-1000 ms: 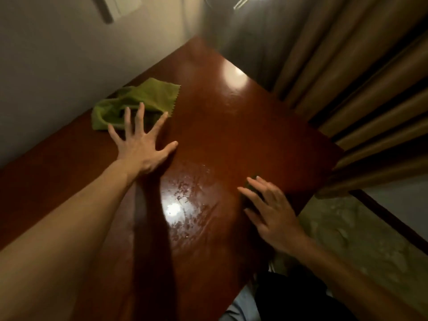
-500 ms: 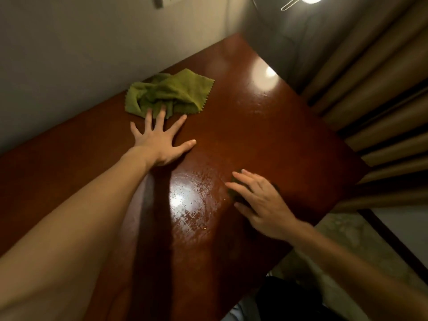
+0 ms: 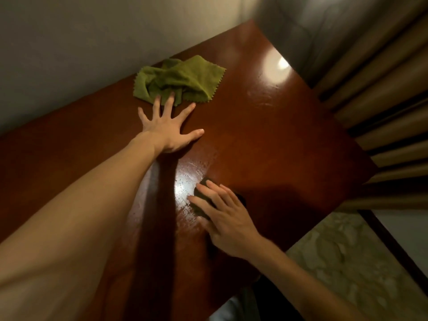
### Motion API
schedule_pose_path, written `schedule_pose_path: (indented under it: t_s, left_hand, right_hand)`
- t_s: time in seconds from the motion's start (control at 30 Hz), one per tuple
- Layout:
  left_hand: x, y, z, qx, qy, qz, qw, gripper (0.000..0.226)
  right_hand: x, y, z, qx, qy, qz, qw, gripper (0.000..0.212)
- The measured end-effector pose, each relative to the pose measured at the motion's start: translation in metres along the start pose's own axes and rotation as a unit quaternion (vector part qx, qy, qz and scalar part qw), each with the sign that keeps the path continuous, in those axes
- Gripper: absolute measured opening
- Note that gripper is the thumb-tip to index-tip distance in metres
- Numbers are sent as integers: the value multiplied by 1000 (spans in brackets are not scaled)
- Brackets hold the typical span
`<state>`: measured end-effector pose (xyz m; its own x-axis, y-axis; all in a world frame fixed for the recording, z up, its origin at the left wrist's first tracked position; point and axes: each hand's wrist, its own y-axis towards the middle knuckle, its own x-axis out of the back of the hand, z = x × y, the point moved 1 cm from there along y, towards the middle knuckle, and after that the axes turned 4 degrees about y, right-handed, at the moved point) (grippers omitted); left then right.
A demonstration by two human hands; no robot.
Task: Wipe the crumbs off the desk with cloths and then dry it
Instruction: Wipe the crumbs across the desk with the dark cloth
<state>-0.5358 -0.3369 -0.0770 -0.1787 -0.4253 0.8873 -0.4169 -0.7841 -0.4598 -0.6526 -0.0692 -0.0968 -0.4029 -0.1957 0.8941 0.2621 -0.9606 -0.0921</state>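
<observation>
A crumpled green cloth (image 3: 183, 79) lies at the far side of the glossy red-brown desk (image 3: 266, 140), by the wall. My left hand (image 3: 168, 133) rests flat on the desk with fingers spread, and two fingertips lie on the green cloth's near edge. Nearer to me, my right hand (image 3: 227, 223) presses a dark cloth (image 3: 201, 191) onto the desk; most of that cloth is hidden under the fingers. A wet, streaky patch (image 3: 185, 179) glistens just left of the dark cloth. No crumbs can be made out.
A grey wall (image 3: 92, 42) runs along the desk's far edge. Tan curtains (image 3: 382, 89) hang to the right. The desk's right edge drops to a pale mottled floor (image 3: 347, 256). A lamp's glare (image 3: 282, 64) shines on the far corner.
My left hand has reached forward until its fingertips lie on the green cloth. My right hand has slid the dark cloth left, toward the wet patch.
</observation>
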Motion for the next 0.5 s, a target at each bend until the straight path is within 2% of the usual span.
schedule_pose_path:
  t_s: [0.1,0.23,0.33,0.4,0.5]
  left_hand:
    - [0,0,1,-2,0,0,1000,92]
    - [-3,-2,2,-15,-11,-19,1000,91]
    - [-13,-9,3,-43,-28,-90,995,84]
    - [-22,-23,2,-59,-45,-168,983,77]
    - [-34,-56,3,-77,-57,-230,968,66]
  right_hand:
    - [27,28,-44,4,11,14,1000,50]
    - [63,58,-108,-141,8,-65,988,49]
    - [51,59,-87,-223,4,-110,969,48]
    - [27,46,-39,-183,-5,-112,977,48]
    - [1,10,14,-79,0,-25,997,48]
